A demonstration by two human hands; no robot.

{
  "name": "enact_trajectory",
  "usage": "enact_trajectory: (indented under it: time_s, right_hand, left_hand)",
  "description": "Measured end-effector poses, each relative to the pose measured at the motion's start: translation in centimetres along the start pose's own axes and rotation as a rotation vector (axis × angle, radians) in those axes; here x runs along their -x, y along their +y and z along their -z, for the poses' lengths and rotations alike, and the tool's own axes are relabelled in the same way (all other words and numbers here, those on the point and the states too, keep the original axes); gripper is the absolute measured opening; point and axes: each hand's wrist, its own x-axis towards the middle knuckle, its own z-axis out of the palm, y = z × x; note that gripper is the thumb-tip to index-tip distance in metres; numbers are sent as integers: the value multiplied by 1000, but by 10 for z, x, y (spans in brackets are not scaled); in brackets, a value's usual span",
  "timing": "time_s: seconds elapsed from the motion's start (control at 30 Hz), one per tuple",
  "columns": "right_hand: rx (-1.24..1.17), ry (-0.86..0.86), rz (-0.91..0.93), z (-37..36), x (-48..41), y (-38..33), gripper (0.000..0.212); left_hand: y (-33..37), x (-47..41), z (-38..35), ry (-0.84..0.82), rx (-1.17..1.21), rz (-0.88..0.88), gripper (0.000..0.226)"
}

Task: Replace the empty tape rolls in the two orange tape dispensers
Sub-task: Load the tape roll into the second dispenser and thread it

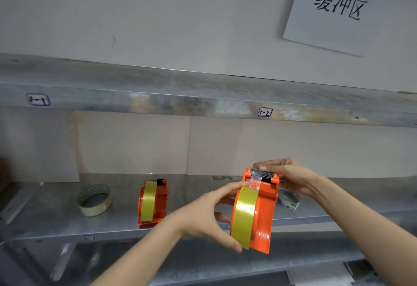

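Note:
I hold an orange tape dispenser (264, 209) in front of the metal shelf (56, 220), a yellowish tape roll (244, 213) seated in it. My left hand (209, 213) cups the roll's left side, its thumb at the bottom and its forefinger on the clear tape end near the top. My right hand (291, 177) grips the dispenser's top by the black cutter. A second orange dispenser (153, 202) with a yellowish roll stands on the shelf to the left. An empty cardboard core (94, 200) lies further left. Another roll (290, 199) lies half hidden behind the held dispenser.
A steel upper shelf (203, 96) with small labels runs above. Cardboard sheets (135, 143) line the back of the lower shelf. A paper sign (345, 8) hangs on the wall at top right. A lower shelf edge (203, 270) lies beneath my arms.

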Motion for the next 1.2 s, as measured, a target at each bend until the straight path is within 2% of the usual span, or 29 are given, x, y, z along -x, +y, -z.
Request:
enact_trajectory:
  time_s: [0.2,0.37,0.7,0.77,0.83,0.9,0.93,1.0,1.1,1.2]
  right_hand:
    - [9,38,-14,-5,-5,-1,19]
    - [-95,80,-9,-7,-10,-4,19]
    - [-296,-14,-3,-5,-11,-2,16]
    - [-373,-76,-14,-9,-11,-3,7]
    - [-454,-70,-36,-11,-12,-2,11]
    - [-438,-16,-70,-15,-21,3,26]
    - [-424,-23,-82,-18,-23,6,27]
    - [-441,-78,-98,-27,-24,8,5]
    - [-442,-82,-123,-31,-31,11,28]
    - [-454,-44,-103,-24,-35,5,26]
  left_hand:
    - [-3,0,-1,6,-31,4,105]
    - [-1,0,0,35,-94,-18,104]
    - [9,1,4,54,-79,-47,103]
    - [9,1,5,62,-105,-44,103]
    - [8,-2,4,59,-171,-50,102]
    - [4,-2,-2,52,-205,-35,100]
    - [0,-2,-7,63,-200,-30,99]
    - [-6,-1,-15,107,-162,-33,96]
    - [-8,-1,-16,140,-111,-13,91]
    - [-11,-1,-4,169,-169,17,93]
